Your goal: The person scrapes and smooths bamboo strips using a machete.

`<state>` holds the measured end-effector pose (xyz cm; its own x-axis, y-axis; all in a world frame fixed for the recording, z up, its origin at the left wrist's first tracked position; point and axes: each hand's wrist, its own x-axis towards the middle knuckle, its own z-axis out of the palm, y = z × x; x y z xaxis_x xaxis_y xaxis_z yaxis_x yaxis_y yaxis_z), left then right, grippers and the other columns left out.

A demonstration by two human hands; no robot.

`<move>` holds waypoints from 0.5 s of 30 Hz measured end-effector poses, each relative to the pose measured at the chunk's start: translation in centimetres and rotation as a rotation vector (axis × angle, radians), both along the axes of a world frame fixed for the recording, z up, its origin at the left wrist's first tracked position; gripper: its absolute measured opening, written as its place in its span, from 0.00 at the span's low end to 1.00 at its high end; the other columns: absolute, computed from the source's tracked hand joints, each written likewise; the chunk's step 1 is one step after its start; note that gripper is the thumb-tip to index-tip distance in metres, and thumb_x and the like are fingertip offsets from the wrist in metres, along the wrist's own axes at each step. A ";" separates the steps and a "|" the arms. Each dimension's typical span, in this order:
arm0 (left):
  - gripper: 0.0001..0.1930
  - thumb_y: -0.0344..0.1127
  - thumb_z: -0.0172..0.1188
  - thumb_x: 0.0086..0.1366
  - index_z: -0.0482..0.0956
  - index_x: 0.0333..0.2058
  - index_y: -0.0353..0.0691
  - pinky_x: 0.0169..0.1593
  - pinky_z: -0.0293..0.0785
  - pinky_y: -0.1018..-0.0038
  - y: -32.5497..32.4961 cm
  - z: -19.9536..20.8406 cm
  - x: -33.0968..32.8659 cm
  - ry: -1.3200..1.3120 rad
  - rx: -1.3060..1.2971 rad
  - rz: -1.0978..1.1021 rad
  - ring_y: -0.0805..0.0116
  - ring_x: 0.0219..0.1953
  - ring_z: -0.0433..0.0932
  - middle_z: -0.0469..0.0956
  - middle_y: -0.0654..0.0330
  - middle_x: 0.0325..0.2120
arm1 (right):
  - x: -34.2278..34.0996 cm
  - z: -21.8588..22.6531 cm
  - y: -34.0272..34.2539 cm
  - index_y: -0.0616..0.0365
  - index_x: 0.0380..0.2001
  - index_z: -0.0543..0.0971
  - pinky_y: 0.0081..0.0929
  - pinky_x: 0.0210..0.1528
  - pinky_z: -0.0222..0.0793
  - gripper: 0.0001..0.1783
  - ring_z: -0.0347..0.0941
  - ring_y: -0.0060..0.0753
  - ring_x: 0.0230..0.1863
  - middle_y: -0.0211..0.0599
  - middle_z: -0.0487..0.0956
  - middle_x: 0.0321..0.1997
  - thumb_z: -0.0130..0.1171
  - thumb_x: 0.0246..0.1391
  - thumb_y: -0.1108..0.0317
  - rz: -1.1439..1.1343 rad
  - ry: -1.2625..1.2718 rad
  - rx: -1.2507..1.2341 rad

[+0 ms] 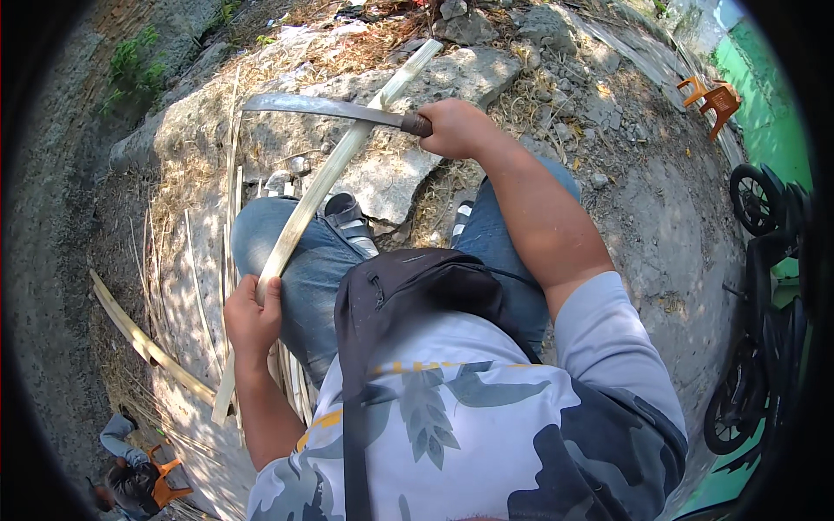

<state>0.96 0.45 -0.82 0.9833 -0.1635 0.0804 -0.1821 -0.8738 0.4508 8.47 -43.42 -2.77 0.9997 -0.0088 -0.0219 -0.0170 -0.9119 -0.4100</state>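
A black motorcycle (766,321) and orange chairs (720,102) near a green wall (773,87); leafy plant (137,71) upper left

The knife (321,106) has a bare metal blade with a dull grey sheen, worn in patches, and a dark handle (416,125), wooden by its look. The long strip (321,181) is split bamboo or wood, pale, fibrous and streaked along the grain, with a dry, matt face. The slab (473,74) resembles broken concrete, coarse and dusty. The jeans (304,282) are faded, creased denim, the bag (426,285) matt black fabric, the shirt (469,408) soft printed cloth. The brown chair (721,102) appears to be smooth plastic; the green wall (766,95) looks painted
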 end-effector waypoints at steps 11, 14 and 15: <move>0.24 0.54 0.64 0.69 0.74 0.26 0.37 0.28 0.68 0.56 -0.3 0.0 -0.1 -0.017 0.031 0.009 0.45 0.21 0.75 0.74 0.47 0.18 | -1.1 0.7 3.8 0.46 0.37 0.83 0.52 0.42 0.77 0.13 0.82 0.54 0.39 0.42 0.85 0.33 0.65 0.45 0.61 0.269 -0.021 -0.065; 0.24 0.53 0.64 0.69 0.74 0.26 0.37 0.28 0.68 0.56 -0.1 -0.5 0.0 -0.065 0.035 -0.018 0.45 0.21 0.74 0.74 0.47 0.17 | -0.9 0.5 3.7 0.47 0.36 0.83 0.52 0.42 0.77 0.13 0.82 0.54 0.39 0.42 0.85 0.34 0.65 0.44 0.61 0.270 -0.027 -0.066; 0.24 0.53 0.64 0.69 0.74 0.26 0.37 0.28 0.68 0.56 -0.1 -0.3 0.0 -0.045 0.052 -0.009 0.45 0.21 0.74 0.74 0.47 0.17 | -0.9 0.5 3.7 0.47 0.36 0.83 0.52 0.42 0.77 0.13 0.82 0.54 0.39 0.42 0.85 0.34 0.65 0.44 0.61 0.270 -0.027 -0.065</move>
<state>0.99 0.33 -1.12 0.9774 -0.1769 0.1156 -0.2087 -0.8940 0.3965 7.52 -39.74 -2.26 0.9663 0.2573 -0.0029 0.2403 -0.9063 -0.3476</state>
